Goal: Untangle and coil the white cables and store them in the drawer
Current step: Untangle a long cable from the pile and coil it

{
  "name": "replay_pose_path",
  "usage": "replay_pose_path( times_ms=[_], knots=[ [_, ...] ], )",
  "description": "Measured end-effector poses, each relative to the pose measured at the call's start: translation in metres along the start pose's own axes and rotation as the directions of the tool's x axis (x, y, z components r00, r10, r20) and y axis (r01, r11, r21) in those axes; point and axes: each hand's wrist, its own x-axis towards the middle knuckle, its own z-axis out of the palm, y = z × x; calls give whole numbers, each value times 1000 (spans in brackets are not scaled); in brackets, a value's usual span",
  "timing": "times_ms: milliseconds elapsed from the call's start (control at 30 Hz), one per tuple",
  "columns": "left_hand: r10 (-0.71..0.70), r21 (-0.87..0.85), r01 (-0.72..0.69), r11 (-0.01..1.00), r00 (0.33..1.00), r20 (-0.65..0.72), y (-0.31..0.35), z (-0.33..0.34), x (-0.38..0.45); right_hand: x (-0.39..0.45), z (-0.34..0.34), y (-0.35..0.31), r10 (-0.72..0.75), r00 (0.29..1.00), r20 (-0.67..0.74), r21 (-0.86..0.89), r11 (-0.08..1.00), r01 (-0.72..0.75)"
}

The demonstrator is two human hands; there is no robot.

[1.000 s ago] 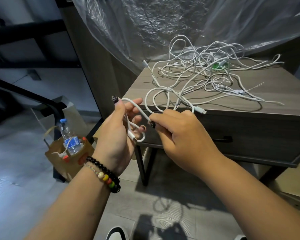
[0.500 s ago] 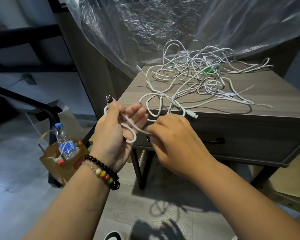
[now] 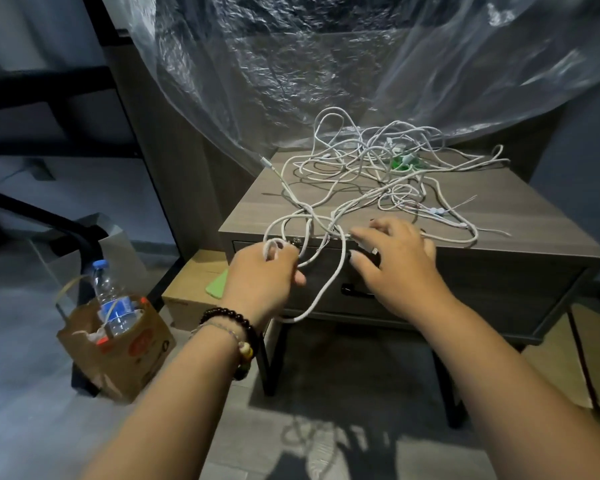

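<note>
Head cam: left hand (image 3: 262, 271) grips a small started coil (image 3: 274, 245) of white cable at the nightstand's (image 3: 520, 233) front-left edge; a loop hangs below. Right hand (image 3: 394, 259), fingers spread and holding nothing I can make out, is nearer the tangle (image 3: 371, 168), which lies up and right, sprawling side to side. Drawer (image 3: 482, 289) looks closed w/ handle by the rt hand. Open floor behind.
</note>
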Motion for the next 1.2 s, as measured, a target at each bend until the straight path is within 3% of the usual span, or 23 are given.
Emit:
replay_pose_path(
  times_ms=[100,167,300,400,533,700,967,1200],
  knots=[
    [29,232,-44,972,997,65,-3,10,1,2,13,-3,-63,997,-33,-52,997,61],
    [-6,282,-44,958,984,176,-3,15,2,7,16,0,-100,989,-106,-25,995,98],
    [-61,106,13,994,883,466,1,16,1,26,13,15,-185,972,-144,45,980,193],
    [-11,18,1,1000,837,547,9,12,-1,46,4,21,-238,969,-73,137,960,246],
    [113,-120,-65,991,881,459,20,4,1,83,-13,19,-327,940,93,218,928,301],
    [144,-328,-53,943,955,259,24,-5,16,148,-37,13,-329,925,191,32,944,329],
    [87,-399,-17,917,984,157,23,-12,38,241,-76,0,-414,877,244,-238,851,468],
    [101,-465,-15,885,982,159,22,-21,51,294,-118,5,-352,927,129,-403,835,373]
  ],
)
